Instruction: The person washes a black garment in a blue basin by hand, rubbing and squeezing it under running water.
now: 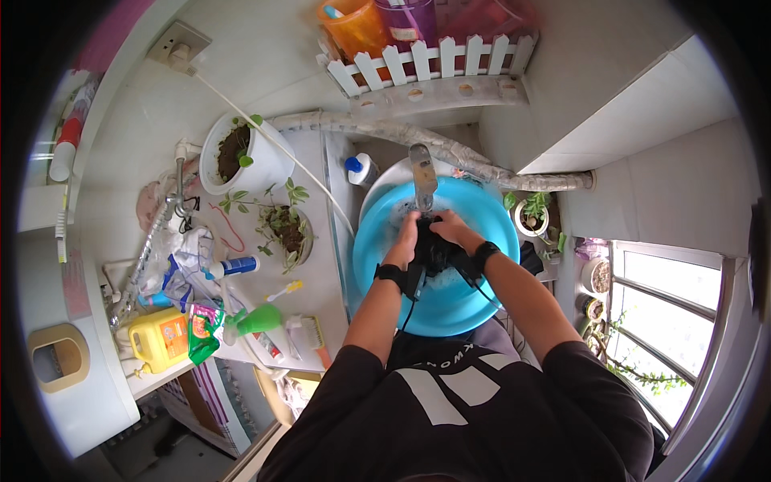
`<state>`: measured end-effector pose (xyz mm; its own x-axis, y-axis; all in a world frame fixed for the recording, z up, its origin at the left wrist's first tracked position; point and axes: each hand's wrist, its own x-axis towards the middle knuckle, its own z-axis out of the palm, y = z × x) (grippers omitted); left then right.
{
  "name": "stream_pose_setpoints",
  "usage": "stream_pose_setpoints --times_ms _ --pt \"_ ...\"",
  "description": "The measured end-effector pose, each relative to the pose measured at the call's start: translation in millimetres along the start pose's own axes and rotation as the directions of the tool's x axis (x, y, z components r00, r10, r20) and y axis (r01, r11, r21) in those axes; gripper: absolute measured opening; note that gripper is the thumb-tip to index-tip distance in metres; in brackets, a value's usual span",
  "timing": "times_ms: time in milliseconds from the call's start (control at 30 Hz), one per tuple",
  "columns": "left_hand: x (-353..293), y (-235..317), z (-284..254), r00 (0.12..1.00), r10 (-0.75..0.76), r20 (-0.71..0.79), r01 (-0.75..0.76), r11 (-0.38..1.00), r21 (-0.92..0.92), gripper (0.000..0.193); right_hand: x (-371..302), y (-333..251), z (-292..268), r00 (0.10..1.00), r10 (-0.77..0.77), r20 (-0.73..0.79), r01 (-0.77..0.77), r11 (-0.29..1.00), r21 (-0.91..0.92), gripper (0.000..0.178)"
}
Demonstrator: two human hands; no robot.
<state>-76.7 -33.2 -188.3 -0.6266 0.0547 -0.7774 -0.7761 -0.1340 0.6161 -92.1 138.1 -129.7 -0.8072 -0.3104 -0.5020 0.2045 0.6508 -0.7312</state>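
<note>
A large blue basin [470, 321] sits in front of my body with sudsy water in it. Both of my hands are inside it, gripping a bunched wet black cloth [434, 251]. My left hand [407, 239] is closed on the cloth's left side, thumb side up. Across from it, my right hand [454, 230] curls over the upper right part. Some fingertips are hidden by the fabric. Just beyond my hands, a metal faucet [422, 173] reaches over the basin's far side. Black straps with cables circle both wrists.
Left of the basin, the counter holds potted plants [291, 238], a blue-capped bottle [363, 168], a yellow jug [158, 337], a green bottle [259, 320] and a brush [312, 341]. A wrapped pipe [458, 149] runs behind the faucet. At right are another small plant [532, 215] and a window [666, 313].
</note>
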Motion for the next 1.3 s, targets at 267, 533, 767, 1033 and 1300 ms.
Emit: stream_pose_setpoints --times_ms 267,533,767,1033,1300 --pt "-90 43 79 0.992 0.029 -0.126 -0.063 0.961 -0.271 0.075 -65 -56 -37 0.987 0.05 -0.155 -0.047 0.999 0.019 0.051" --pt "-106 23 72 0.951 0.219 -0.22 -0.265 0.941 -0.208 0.035 -49 -30 -34 0.957 0.002 -0.289 -0.061 0.978 -0.198 0.039" --pt "-86 0 11 0.858 0.489 -0.153 -0.309 0.732 0.608 0.049 -46 15 -33 0.975 -0.197 -0.105 0.13 0.885 -0.447 0.076" --pt "-35 12 36 0.988 0.131 -0.078 -0.121 0.986 0.116 0.062 -4 -4 5 0.936 0.054 -0.348 -0.015 0.993 0.114 0.048" --pt "-72 30 53 0.999 -0.027 -0.047 0.0 0.869 -0.494 0.075 -52 -52 -20 0.942 -0.027 -0.334 0.067 0.992 0.108 0.048"
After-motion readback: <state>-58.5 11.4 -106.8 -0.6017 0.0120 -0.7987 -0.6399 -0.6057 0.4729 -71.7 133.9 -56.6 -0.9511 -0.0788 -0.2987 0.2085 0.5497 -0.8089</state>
